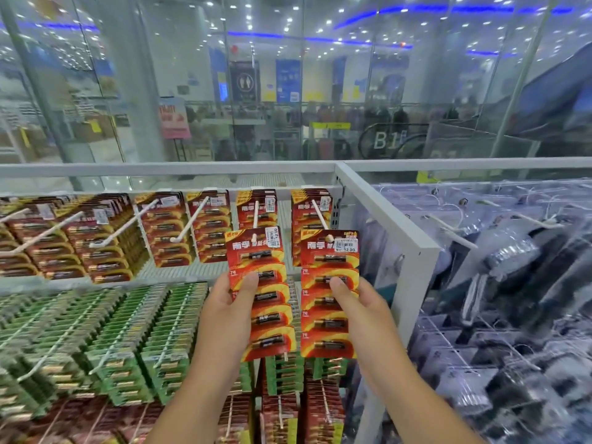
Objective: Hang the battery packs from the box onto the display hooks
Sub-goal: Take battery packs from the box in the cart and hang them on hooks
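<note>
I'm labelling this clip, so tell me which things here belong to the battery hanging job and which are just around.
Belong to the job:
left hand holding a red battery pack
right hand holding a second red pack
white display hooks

Just around:
green battery packs
clear plastic packages
glass wall

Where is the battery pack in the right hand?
In the head view it sits right of centre: the right hand holds the battery pack upright with its hole at the tip of the rightmost top-row hook, beside the left hand's pack.
</note>
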The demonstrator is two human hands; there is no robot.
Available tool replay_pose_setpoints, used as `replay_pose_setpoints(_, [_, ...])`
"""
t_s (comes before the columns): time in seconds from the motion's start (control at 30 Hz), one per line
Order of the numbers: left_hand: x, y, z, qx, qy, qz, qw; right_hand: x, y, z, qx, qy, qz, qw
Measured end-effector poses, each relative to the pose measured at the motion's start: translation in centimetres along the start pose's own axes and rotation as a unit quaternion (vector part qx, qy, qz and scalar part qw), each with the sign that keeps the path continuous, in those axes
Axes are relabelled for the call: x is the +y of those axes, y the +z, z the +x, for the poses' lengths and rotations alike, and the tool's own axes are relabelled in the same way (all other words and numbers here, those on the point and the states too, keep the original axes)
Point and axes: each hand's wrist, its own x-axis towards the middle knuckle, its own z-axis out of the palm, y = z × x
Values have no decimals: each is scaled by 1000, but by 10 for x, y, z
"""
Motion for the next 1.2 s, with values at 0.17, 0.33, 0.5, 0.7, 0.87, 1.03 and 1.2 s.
replay_pose_setpoints(0.17, [-4,-6,6,-17,-10,-2,1000,13,-10,-4,29,-3,43,999])
replay_pose_setpoints(0.33, [-6,-5,12,-21,-11,-8,1000,11,-8,1,36,-14,33,999])
replay_pose_setpoints(0.5, [-10,-6,17,-29,-6,-18,999,13,-6,11,31,-26,25,999])
replay_pose_setpoints(0.7, [-13,-4,41,-20,-1,-3,1000,24,10,48,45,-14,15,999])
replay_pose_setpoints(0.87, [-18,-4,78,-6,-2,3,1000,21,25,90,76,-43,26,996])
replay_pose_setpoints(1.03, [-27,0,125,3,-9,21,1000,21,37,132,95,-50,13,994])
replay_pose_setpoints(1.2, [-37,4,166,9,11,61,998,21,41,168,117,-53,20,992])
